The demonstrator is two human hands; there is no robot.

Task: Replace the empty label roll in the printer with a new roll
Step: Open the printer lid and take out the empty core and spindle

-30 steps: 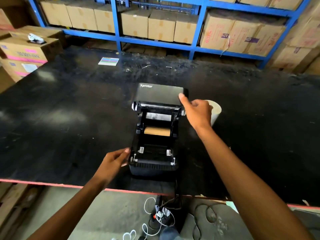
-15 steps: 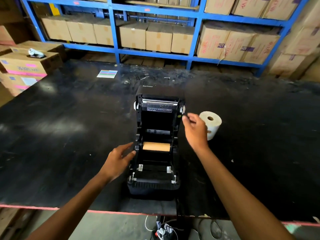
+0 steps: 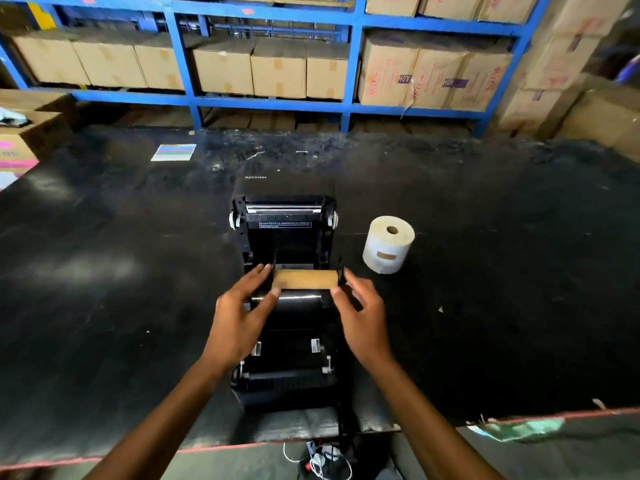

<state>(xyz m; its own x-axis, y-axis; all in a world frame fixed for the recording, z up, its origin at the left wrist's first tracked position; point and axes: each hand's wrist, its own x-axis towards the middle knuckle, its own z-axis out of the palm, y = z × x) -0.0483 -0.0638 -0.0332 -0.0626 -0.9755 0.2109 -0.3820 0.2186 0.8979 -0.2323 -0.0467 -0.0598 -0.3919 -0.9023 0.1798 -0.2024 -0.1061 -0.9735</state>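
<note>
A black label printer (image 3: 287, 375) stands on the black table with its lid tipped fully back. In its bay lies the empty brown cardboard core (image 3: 306, 279), held crosswise between the roll guides. My left hand (image 3: 239, 317) reaches in from the left, its fingertips touching the core's left end. My right hand (image 3: 360, 313) comes in from the right, fingers and thumb at the core's right end. The core still sits in the bay. A full white label roll (image 3: 388, 245) stands on end on the table, to the right of the printer.
The black table (image 3: 104, 271) has a red front edge near me. A colour-striped sheet (image 3: 174, 152) lies at the back left. Blue shelving (image 3: 270, 102) with cardboard boxes runs behind the table. Boxes are stacked at far left and right. Cables (image 3: 325, 462) hang below the front edge.
The lid went from half raised to fully back. My right hand left the lid and my left hand left the printer's side; both now meet at the ends of the empty core.
</note>
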